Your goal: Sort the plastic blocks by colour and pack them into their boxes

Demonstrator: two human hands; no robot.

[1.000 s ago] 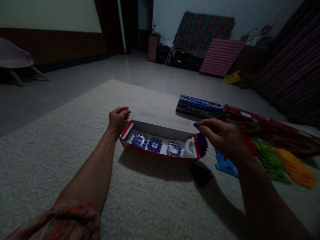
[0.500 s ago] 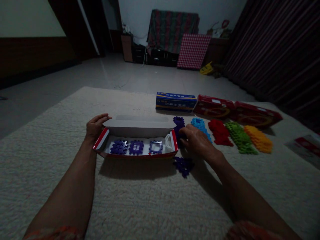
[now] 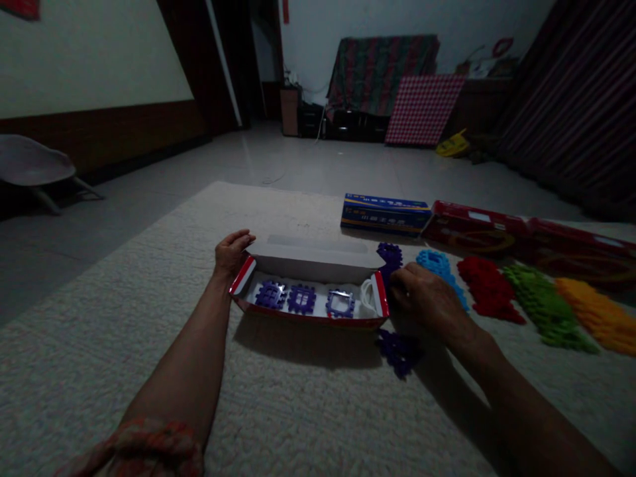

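Observation:
An open red box (image 3: 308, 320) with a raised white lid flap sits on the pale mat. Inside lie a purple piece (image 3: 271, 295), a second purple piece (image 3: 301, 299), a purple square frame (image 3: 340, 303) and a coiled white cord (image 3: 368, 293). My left hand (image 3: 232, 252) is at the box's left back corner, its fingers bent around the flap's edge. To the right of the box, my right hand (image 3: 417, 291) is closed over a stack of purple pieces (image 3: 390, 257); its fingertips are partly hidden. More purple pieces (image 3: 400, 351) lie in front of that hand.
Blue (image 3: 433, 262), red (image 3: 489, 288), green (image 3: 546, 306) and orange pieces (image 3: 599, 315) lie in rows at right. Behind them stand a blue box (image 3: 385, 215) and red boxes (image 3: 477, 228). A chair (image 3: 34, 162) stands at far left.
The view has turned left, so everything appears shifted right and the chair has come into view. Both hands keep nearly the same places beside the box.

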